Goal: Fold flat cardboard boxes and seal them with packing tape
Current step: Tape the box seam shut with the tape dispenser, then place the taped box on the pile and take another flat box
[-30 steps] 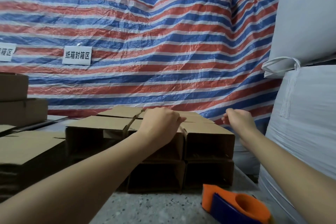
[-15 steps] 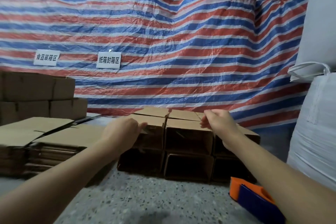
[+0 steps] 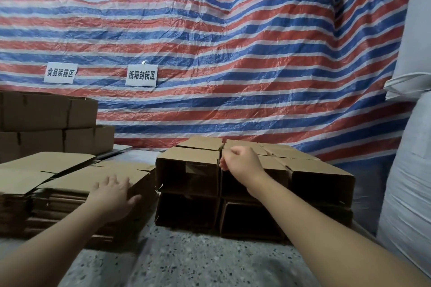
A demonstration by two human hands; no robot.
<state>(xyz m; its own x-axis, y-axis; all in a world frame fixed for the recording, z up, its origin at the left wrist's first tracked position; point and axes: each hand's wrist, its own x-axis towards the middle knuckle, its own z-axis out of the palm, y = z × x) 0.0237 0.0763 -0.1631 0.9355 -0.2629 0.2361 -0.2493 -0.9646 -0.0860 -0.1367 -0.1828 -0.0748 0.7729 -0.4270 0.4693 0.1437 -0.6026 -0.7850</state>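
Several folded cardboard boxes [image 3: 189,168] lie stacked two high at the centre, their open ends facing me. A stack of flat cardboard blanks [image 3: 70,177] sits to their left. My left hand [image 3: 114,193] is spread, fingers straight, over the right end of that flat stack and appears to touch its top sheet. My right hand [image 3: 240,161] is curled at the front top edge of the upper middle box [image 3: 268,163]; whether it pinches the cardboard cannot be told. No tape dispenser is in view.
Taller closed boxes [image 3: 46,123] stand at the far left. A striped red, white and blue tarp [image 3: 233,65] with two paper signs hangs behind. Large white sacks [image 3: 410,170] crowd the right side. Speckled floor [image 3: 186,258] lies in front.
The view swung left, so the orange tape dispenser left the frame. My left hand moved from the folded boxes to the flat stack. My right hand shifted onto the middle box's front edge.
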